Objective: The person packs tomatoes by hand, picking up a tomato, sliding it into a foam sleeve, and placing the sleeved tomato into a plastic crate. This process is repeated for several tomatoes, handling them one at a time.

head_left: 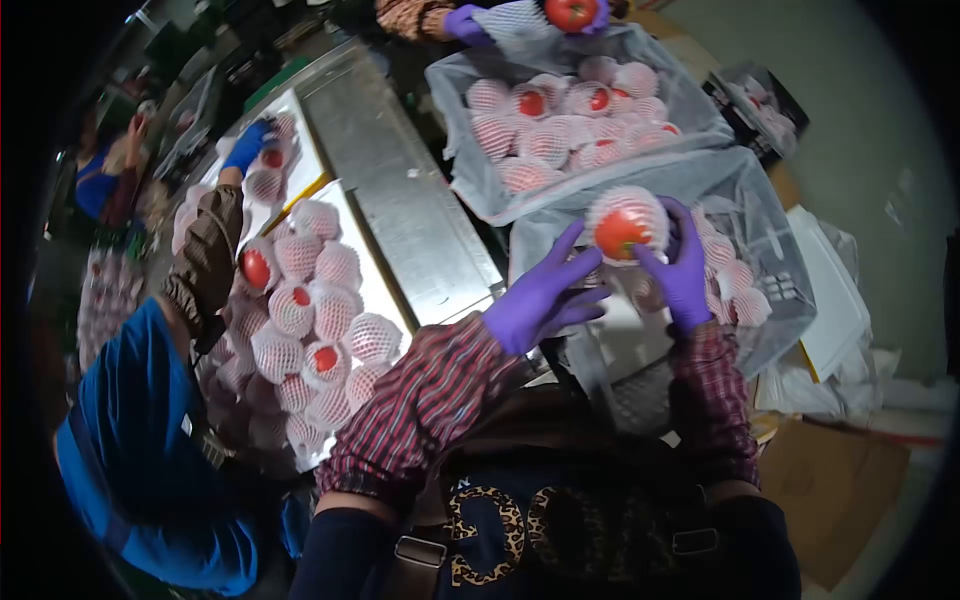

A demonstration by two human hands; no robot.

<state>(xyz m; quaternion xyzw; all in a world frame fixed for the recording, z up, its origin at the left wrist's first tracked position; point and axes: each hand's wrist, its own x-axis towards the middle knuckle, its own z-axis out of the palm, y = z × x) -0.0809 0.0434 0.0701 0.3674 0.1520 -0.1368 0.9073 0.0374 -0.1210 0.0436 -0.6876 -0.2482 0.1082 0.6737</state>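
Note:
Both of my hands wear purple gloves. My right hand grips a red fruit in a white foam net, with its red skin showing through the net's opening. At the fruit's left side is my left hand, its fingers apart and the fingertips near the net. The fruit is above a crate lined with clear plastic, which holds more netted fruits at its right side.
Behind stands a second lined crate full of netted fruits, where a co-worker's purple-gloved hands hold a fruit and a net. Left are a metal surface, piled netted fruits and another co-worker's blue-gloved hand. Cardboard lies right.

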